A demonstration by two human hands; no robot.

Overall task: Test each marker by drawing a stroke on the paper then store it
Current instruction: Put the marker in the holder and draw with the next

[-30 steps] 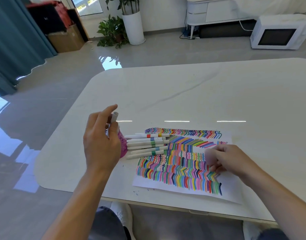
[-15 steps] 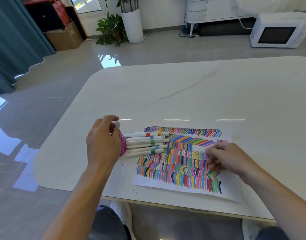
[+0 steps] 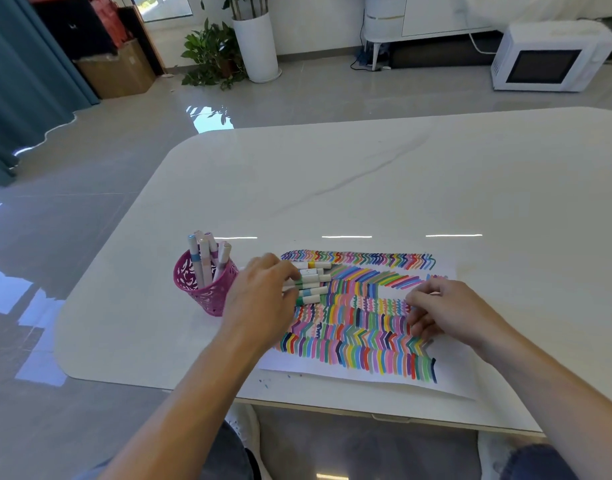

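Surface (image 3: 367,174): white, grey-veined, rounded corners | near front edge: paper (image 3: 453,382) filled with coloured strokes | left of it: pink openwork pen cup (image 3: 207,299), upright | row of loose markers (image 3: 311,282) across paper's far-left corner | ink specks (image 3: 264,384) by the edge

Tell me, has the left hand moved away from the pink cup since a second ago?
Yes: the left hand went right, off the pink cup, to the loose markers.

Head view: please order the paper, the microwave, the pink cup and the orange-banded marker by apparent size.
1. paper
2. microwave, far off, so its rank over the cup is only apparent
3. pink cup, nearer the camera
4. orange-banded marker
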